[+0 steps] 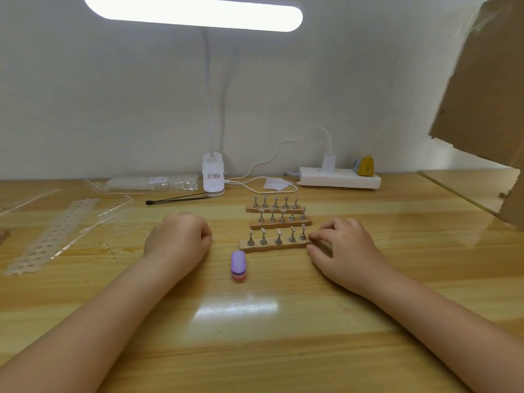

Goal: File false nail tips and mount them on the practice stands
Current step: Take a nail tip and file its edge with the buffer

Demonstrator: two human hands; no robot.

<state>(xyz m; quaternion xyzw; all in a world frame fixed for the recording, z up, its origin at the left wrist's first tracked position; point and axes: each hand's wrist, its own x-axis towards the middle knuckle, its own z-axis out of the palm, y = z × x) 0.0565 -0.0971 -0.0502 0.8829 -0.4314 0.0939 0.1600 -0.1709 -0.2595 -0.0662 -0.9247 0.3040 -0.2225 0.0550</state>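
Observation:
Three wooden practice stands lie in rows at the table's centre: the nearest stand (273, 246), the middle stand (280, 223) and the far stand (273, 209). Each carries several metal pegs; whether clear tips sit on them is too small to tell. My right hand (347, 251) pinches the right end of the nearest stand between thumb and fingertips. My left hand (178, 239) rests on the table left of the stands, fingers curled under, with nothing visible in it. A purple and pink filing block (238, 265) lies between my hands.
A clip lamp (213, 177) stands at the back, with a white power strip (340, 180) and cable to its right. A bag of nail tips (153, 182), clear perforated strips (54, 234) and a black tool (175, 199) lie on the left. Cardboard (482, 86) leans at the right.

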